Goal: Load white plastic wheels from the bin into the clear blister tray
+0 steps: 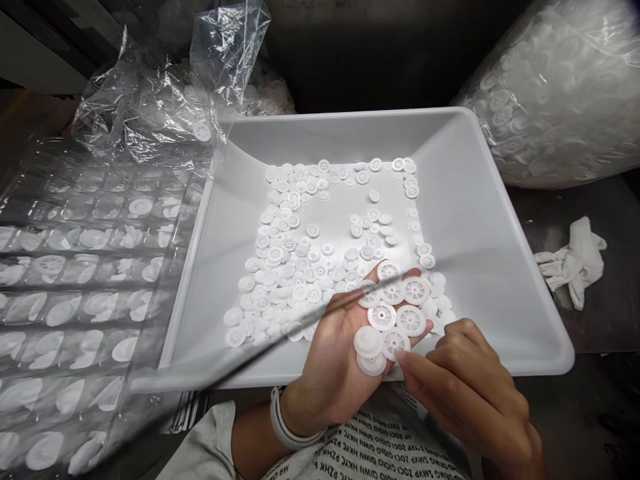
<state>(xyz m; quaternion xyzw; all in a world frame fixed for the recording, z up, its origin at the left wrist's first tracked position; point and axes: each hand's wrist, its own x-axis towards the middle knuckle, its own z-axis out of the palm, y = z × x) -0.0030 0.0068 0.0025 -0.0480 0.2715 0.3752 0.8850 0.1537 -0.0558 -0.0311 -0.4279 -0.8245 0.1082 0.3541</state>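
Observation:
My left hand (333, 357) lies palm up over the near edge of a white tray (470, 220), cupping several small white plastic wheels (393, 313) in its fingers. My right hand (467, 390) is beside it on the right, fingers curled, its fingertips touching the lowest wheels (395, 343) in that palm. Many more white wheels (300, 260) lie spread over the tray's floor beyond my hands.
A clear plastic blister sheet (75, 287) with rows of pockets holding wheels lies left of the tray. Crumpled clear plastic (165, 87) sits at the back left, a full bag of wheels (560, 87) at the back right, and a crumpled white glove (575, 260) on the right.

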